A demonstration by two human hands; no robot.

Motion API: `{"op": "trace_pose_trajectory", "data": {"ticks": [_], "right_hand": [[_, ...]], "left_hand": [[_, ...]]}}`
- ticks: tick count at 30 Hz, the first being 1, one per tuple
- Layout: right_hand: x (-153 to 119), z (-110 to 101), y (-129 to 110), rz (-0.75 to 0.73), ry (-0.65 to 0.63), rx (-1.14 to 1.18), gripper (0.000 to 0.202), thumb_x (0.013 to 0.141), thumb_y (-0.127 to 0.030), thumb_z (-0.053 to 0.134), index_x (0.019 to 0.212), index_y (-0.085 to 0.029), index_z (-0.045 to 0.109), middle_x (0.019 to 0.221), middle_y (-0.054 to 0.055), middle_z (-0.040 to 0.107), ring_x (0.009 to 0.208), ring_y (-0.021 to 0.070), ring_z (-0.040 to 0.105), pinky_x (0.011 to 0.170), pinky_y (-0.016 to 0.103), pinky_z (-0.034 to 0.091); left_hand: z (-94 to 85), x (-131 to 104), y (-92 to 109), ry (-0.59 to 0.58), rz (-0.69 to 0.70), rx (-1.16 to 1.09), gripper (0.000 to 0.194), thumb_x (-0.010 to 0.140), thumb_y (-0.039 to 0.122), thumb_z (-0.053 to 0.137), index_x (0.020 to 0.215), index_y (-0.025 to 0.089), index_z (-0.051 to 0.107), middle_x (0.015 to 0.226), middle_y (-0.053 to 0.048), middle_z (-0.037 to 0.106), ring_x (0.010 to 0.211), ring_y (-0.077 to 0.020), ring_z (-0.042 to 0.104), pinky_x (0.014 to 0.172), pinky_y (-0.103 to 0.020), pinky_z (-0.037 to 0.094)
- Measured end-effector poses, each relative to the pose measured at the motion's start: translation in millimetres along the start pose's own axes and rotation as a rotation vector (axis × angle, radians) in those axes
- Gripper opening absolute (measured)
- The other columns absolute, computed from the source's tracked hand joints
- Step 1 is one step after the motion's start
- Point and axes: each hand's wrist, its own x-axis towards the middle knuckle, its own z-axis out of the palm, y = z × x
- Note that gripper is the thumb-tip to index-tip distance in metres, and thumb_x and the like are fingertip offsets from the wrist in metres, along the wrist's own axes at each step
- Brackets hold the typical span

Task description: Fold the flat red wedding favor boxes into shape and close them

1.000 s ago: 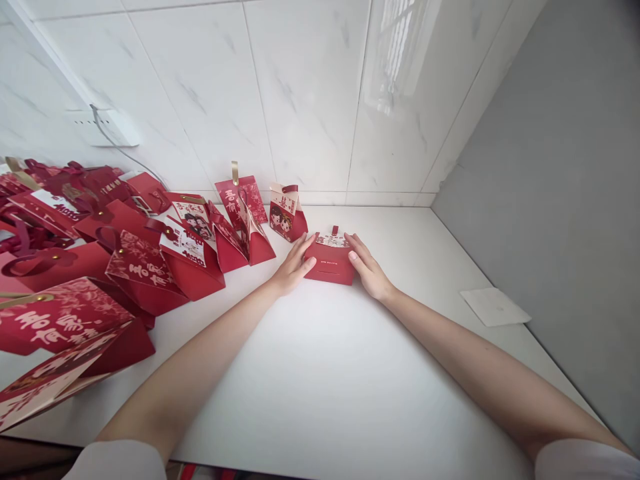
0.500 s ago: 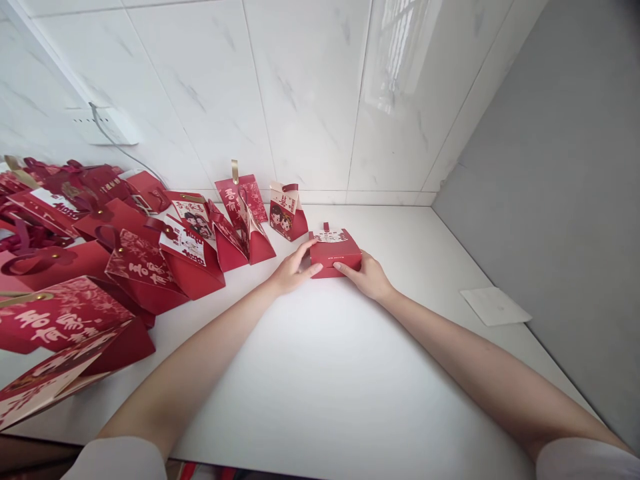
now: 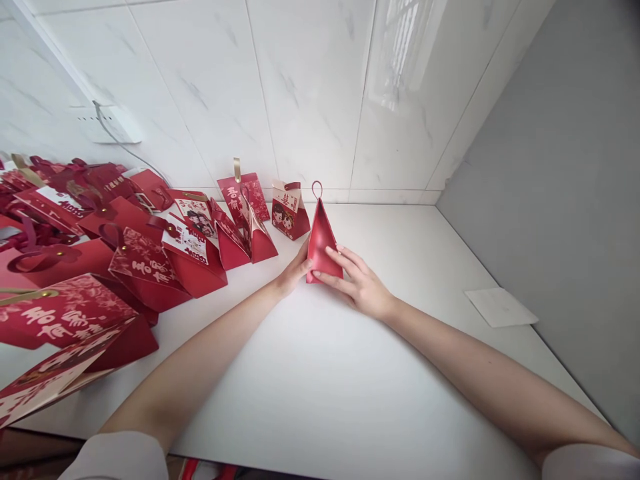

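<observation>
A red gift box (image 3: 324, 243) stands upright on the white table, its narrow triangular side toward me and a thin ribbon loop at its peak. My left hand (image 3: 296, 270) grips the box's left side near the bottom; some of its fingers are hidden behind the box. Across the near side and the right edge lie the fingers of my right hand (image 3: 357, 280), pressed against the red face. Just behind and to the left is a small red and cream gift box (image 3: 289, 212) with a cartoon couple on it.
Many red gift boxes (image 3: 195, 263) crowd the left side of the white table (image 3: 330, 387). A folded white sheet (image 3: 500, 307) lies near the right edge. Behind runs a tiled wall (image 3: 310, 100) with a socket (image 3: 110, 125) and a cable.
The box has been turned between my hands, from its broad front with the printed flap to its triangular side. My right hand's fingers have shifted onto that side.
</observation>
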Motion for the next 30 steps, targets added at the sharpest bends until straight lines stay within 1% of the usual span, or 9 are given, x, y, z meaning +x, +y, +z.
{"op": "trace_pose_trajectory", "data": {"ticks": [2,4,6,8,11,15,21,25,30], "right_hand": [[-1,1,-2,-0.051,-0.011,-0.016,0.049,0.096,-0.037,0.055,0.143,-0.043,0.047,0.163,-0.008,0.021,0.152,0.0309,0.017,0.123,0.058,0.02],[-2,0,-5,-0.041,0.065,-0.025,0.064,0.094,-0.039,0.058,0.152,-0.04,0.032,0.166,-0.006,0.009,0.152,0.0321,0.016,0.123,0.058,0.023],[-2,0,-6,0.046,0.151,-0.007,0.075,0.093,-0.043,0.058,0.156,-0.039,0.017,0.167,-0.004,-0.002,0.152,0.0325,0.014,0.122,0.057,0.024],[-1,-1,-5,0.155,0.187,0.048,0.083,0.092,-0.048,0.059,0.157,-0.038,0.009,0.166,-0.001,-0.007,0.153,0.0329,0.011,0.121,0.058,0.024],[0,1,4,0.223,0.121,0.176,0.09,0.088,-0.054,0.062,0.157,-0.035,0.007,0.167,0.004,0.001,0.152,0.0332,0.017,0.119,0.059,0.027],[0,2,15,0.185,-0.008,0.228,0.086,0.09,-0.055,0.059,0.158,-0.032,0.01,0.165,0.006,0.018,0.15,0.0296,0.025,0.121,0.054,0.029],[-2,-1,15,0.192,-0.063,0.194,0.087,0.092,-0.054,0.056,0.158,-0.032,0.005,0.166,0.003,0.014,0.15,0.026,0.024,0.121,0.049,0.033],[-1,-2,12,0.223,-0.071,0.196,0.084,0.093,-0.055,0.054,0.158,-0.032,0.006,0.166,0.003,0.013,0.151,0.0264,0.021,0.122,0.049,0.029],[1,-1,6,0.313,-0.043,0.29,0.074,0.097,-0.057,0.045,0.158,-0.035,0.008,0.165,0.001,0.018,0.149,0.0269,0.026,0.122,0.051,0.028]], "left_hand": [[-0.3,1,2,-0.025,0.016,-0.016,0.084,0.085,0.067,0.052,0.154,0.027,0.026,0.153,-0.008,0.044,0.144,-0.0318,0.037,0.117,-0.046,0.034],[-1.4,3,0,-0.008,0.01,-0.011,0.086,0.084,0.065,0.055,0.155,0.028,0.025,0.157,-0.007,0.038,0.145,-0.0326,0.035,0.117,-0.047,0.034],[-2.1,5,-2,0.019,-0.018,0.002,0.086,0.084,0.066,0.054,0.155,0.03,0.023,0.16,-0.006,0.031,0.147,-0.0315,0.031,0.118,-0.047,0.033],[-2.1,7,-4,0.01,-0.031,-0.02,0.083,0.087,0.066,0.05,0.156,0.03,0.022,0.161,-0.005,0.031,0.149,-0.0296,0.027,0.12,-0.047,0.029],[-1.7,7,-5,-0.029,-0.008,-0.09,0.078,0.09,0.063,0.048,0.155,0.028,0.024,0.157,-0.006,0.038,0.15,-0.0289,0.024,0.123,-0.049,0.023],[-3.7,4,-1,-0.1,0.019,-0.154,0.087,0.086,0.064,0.054,0.157,0.026,0.021,0.155,-0.011,0.041,0.148,-0.033,0.027,0.122,-0.049,0.022],[-7.1,1,7,-0.246,0.054,-0.135,0.099,0.081,0.063,0.063,0.158,0.023,0.014,0.155,-0.015,0.039,0.144,-0.0383,0.033,0.119,-0.049,0.028],[-6.5,2,5,-0.186,0.072,-0.101,0.094,0.082,0.066,0.059,0.157,0.024,0.02,0.156,-0.013,0.038,0.145,-0.0378,0.033,0.119,-0.048,0.028],[-9.0,6,-7,-0.092,0.026,-0.08,0.085,0.084,0.066,0.056,0.154,0.027,0.029,0.148,-0.01,0.05,0.138,-0.0348,0.044,0.115,-0.047,0.035]]}}
